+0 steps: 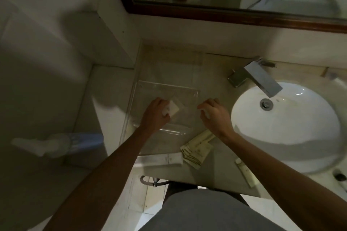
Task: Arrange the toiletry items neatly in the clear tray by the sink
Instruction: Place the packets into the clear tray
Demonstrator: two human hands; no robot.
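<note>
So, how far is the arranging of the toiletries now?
Barely started. The clear tray looks almost bare. The left hand holds a white packet over it; the right hand hovers at its edge. Left on the counter: the tube, the pale sachets and one packet near the sink.

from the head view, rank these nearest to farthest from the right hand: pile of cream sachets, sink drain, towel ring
From the right hand:
1. Pile of cream sachets, just below the wrist on the counter.
2. Sink drain, to the right in the basin.
3. Towel ring, below the counter's front edge.
</note>
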